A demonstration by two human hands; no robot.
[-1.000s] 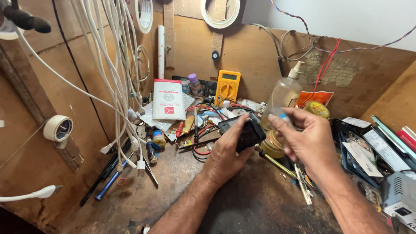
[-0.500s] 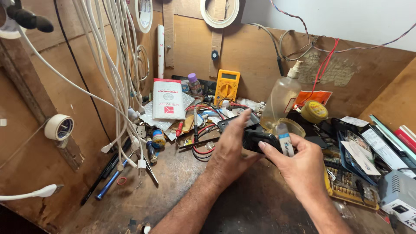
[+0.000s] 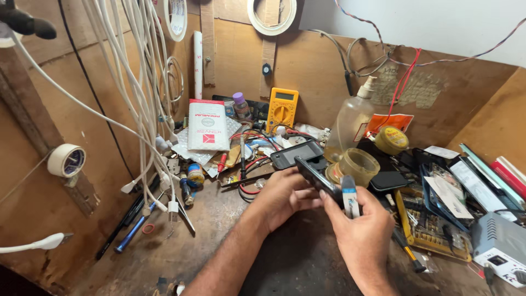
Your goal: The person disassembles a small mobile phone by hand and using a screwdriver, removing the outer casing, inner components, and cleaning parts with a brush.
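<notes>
Dark phone held in both hands over a cluttered wooden table.

Fingers [image 3: 307, 198] of the left hand [image 3: 286, 196] curl round the lower side of a dark phone [image 3: 318, 178]; the right hand [image 3: 361, 230] closes on its near end, also pinching a small blue-and-white tool [image 3: 349, 198] upright beside it. Phone is tilted, lifted above the middle of the table [image 3: 219, 235]. Just behind it: second phone [image 3: 296, 153] lying flat, clear jar [image 3: 357, 165]. Toward the back edge: yellow multimeter [image 3: 282, 108], plastic pump bottle [image 3: 350, 119], white box [image 3: 209, 125]. Left side: hanging white cables [image 3: 137, 82], tape roll [image 3: 66, 160]. Right edge: grey power unit [image 3: 501, 248].
</notes>
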